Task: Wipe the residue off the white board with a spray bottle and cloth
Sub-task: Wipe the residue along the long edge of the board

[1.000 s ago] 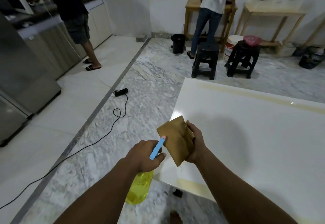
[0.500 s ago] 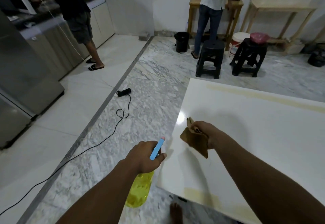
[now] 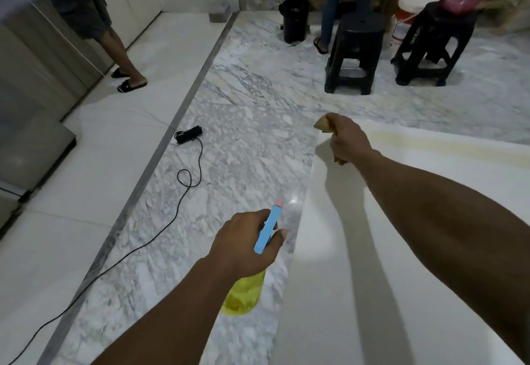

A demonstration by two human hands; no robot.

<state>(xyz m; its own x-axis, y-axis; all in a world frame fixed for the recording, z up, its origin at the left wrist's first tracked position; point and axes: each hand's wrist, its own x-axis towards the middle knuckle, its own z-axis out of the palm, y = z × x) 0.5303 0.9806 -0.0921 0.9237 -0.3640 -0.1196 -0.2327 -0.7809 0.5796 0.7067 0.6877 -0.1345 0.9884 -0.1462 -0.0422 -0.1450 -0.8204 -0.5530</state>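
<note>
The white board fills the lower right, with a yellowish residue band along its far edge. My right hand is stretched out to the board's far left corner, gripping a bunched brown cloth that pokes out above the fingers. My left hand hovers over the floor just left of the board's edge, closed around a spray bottle with a blue nozzle and a yellow body hanging below the wrist.
A black cable with a plug block lies across the marble floor to the left. Two black stools and a black bin stand beyond the board. One person stands at far left, another by the wooden tables.
My right hand has carried the cloth from the board's near left edge out to its far left corner. The left hand keeps the bottle in about the same place. The camera tilted down.
</note>
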